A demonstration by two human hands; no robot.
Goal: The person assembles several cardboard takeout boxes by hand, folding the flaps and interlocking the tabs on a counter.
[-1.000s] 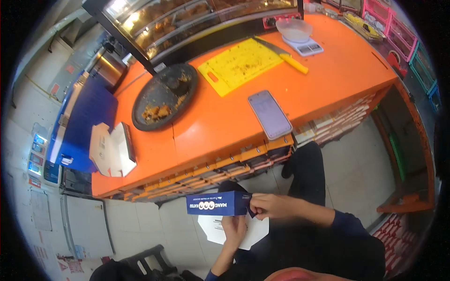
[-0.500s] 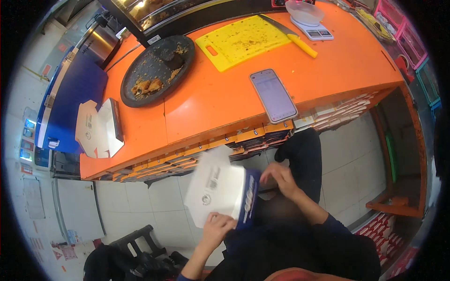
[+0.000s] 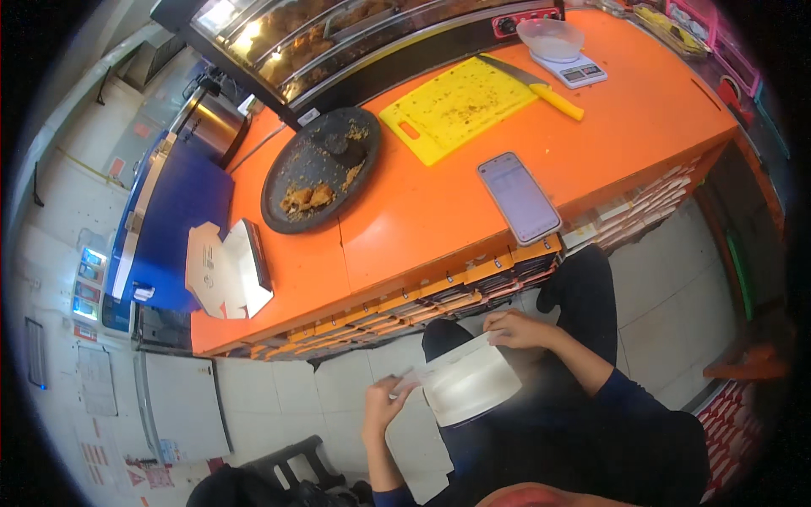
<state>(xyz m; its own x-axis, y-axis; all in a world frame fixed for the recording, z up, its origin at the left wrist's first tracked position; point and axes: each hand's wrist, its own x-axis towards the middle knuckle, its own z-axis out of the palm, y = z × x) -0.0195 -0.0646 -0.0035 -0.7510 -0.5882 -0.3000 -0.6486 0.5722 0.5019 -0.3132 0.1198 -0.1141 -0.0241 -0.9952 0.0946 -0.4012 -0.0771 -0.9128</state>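
In front of us, our left hand (image 3: 386,407) and right hand (image 3: 517,329) each have their grip clamped on the white-lined box (image 3: 475,387); on the table (image 3: 405,211), the black dish (image 3: 311,163) holds fried pieces (image 3: 306,198) and crumbs (image 3: 358,133).

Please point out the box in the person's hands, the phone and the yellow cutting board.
Box (image 3: 473,390): head view, on its broad pale panel.
Phone (image 3: 519,198): head view, middle of its screen.
Yellow cutting board (image 3: 460,110): head view, middle of its top.
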